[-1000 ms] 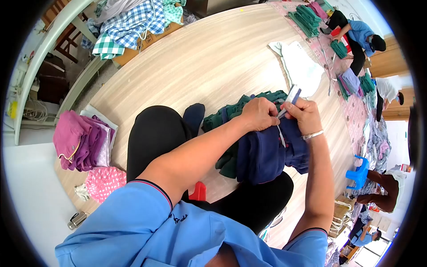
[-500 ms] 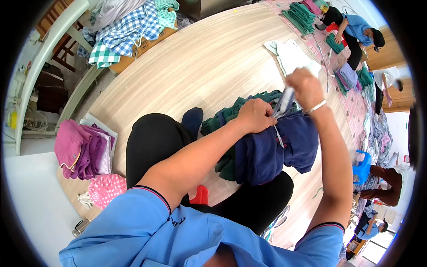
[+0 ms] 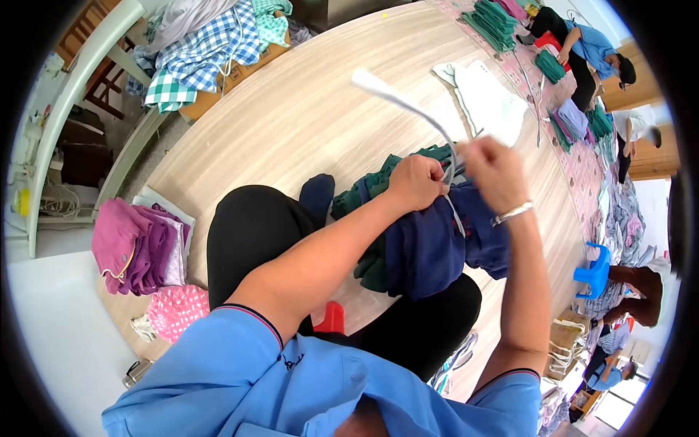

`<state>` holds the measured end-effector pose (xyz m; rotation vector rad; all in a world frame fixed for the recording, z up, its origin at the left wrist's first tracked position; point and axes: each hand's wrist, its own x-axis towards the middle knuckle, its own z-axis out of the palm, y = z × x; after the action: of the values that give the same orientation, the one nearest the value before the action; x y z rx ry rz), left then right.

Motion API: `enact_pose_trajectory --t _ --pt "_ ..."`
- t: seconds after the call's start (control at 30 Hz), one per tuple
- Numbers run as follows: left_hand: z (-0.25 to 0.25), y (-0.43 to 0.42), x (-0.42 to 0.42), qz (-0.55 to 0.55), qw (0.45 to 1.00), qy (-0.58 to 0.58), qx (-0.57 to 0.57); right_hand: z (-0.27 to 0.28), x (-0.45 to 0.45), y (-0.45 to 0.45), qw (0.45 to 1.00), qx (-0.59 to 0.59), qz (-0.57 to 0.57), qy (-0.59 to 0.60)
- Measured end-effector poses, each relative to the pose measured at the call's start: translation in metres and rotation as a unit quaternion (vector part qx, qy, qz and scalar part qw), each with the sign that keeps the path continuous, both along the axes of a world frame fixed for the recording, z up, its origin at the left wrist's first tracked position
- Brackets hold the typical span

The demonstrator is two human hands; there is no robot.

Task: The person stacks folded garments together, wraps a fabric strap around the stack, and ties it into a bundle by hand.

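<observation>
A folded bundle of navy garments [image 3: 426, 255] and dark green garments [image 3: 373, 183] lies on the floor between my knees. A pale grey-white fabric strip [image 3: 411, 108] runs around the bundle, its loose end arcing up and to the left. My left hand [image 3: 416, 182] rests on top of the bundle, fingers pinched on the strip where it crosses. Just right of it, my right hand [image 3: 496, 173] is closed over another part of the strip, slightly blurred. The exact crossing of the strip is partly hidden by my fingers.
White cloth [image 3: 495, 105] lies beyond the bundle on the wooden floor [image 3: 291, 116]. Purple clothes [image 3: 127, 244] and a pink dotted cloth [image 3: 177, 312] are at left, checked fabrics [image 3: 207, 54] at upper left. A co-worker [image 3: 593, 47] sits at upper right; a blue stool [image 3: 593, 273] stands at right.
My right hand has come down slightly toward me, and the strip's loose end has swung out to the upper left. My left hand stays at almost the same spot on the bundle.
</observation>
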<state>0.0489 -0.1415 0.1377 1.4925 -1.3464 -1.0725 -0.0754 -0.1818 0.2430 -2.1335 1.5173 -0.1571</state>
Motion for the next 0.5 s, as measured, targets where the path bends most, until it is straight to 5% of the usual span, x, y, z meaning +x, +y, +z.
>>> enact_pose_trajectory --t 0.13,0.27,0.3,0.37,0.4,0.47,0.5 --pt "-0.003 -0.002 0.0 0.003 1.0 -0.003 -0.013 -0.032 0.012 -0.001 0.99 -0.058 0.033 0.124" --pt "-0.009 -0.007 0.004 0.005 0.999 0.051 0.004 -0.049 0.001 -0.011 0.999 -0.036 0.014 0.007" --pt "-0.002 -0.007 0.009 0.003 0.999 0.025 0.031 -0.053 -0.001 -0.009 0.99 0.007 -0.025 -0.138" --pt "-0.019 -0.02 0.012 0.017 0.999 0.004 0.035 -0.028 0.012 0.01 0.896 0.114 -0.114 -0.414" --pt "-0.015 -0.019 0.015 0.029 0.999 -0.016 0.042 -0.025 0.013 0.013 0.894 0.112 -0.115 -0.419" --pt "-0.002 -0.022 0.02 0.009 0.995 -0.043 0.087 -0.019 0.012 0.017 0.744 0.304 -0.113 -0.585" --pt "0.005 -0.026 0.023 0.015 0.995 -0.031 0.094 -0.021 0.015 0.02 0.732 0.314 -0.149 -0.586"
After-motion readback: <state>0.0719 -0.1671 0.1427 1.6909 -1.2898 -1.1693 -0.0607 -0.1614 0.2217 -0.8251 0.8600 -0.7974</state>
